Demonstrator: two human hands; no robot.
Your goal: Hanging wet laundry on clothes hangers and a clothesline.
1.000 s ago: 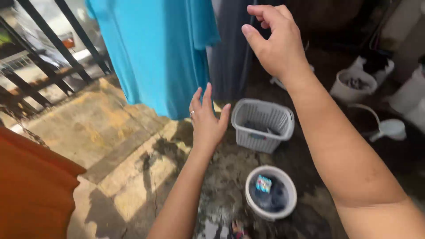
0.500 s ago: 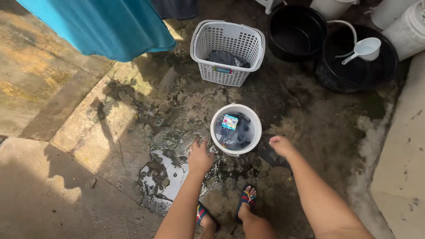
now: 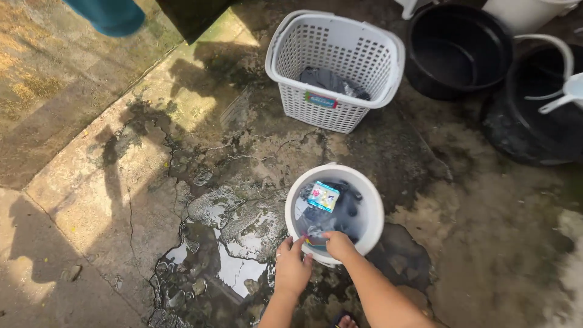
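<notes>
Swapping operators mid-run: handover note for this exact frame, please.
Left hand: open, on the near outer rim of the white bucket.
Right hand: reaching inside, fingers on the wet dark clothes; grip not clear.
A small colourful packet lies on the clothes.
White laundry basket behind holds a few grey garments.
Black tubs at right, ground wet.
Done: some clothes in the basket.
Left: the bucket's clothes are still in it.

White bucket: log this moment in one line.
left hand on white bucket rim | right hand inside, on dark laundry | white basket behind
</notes>
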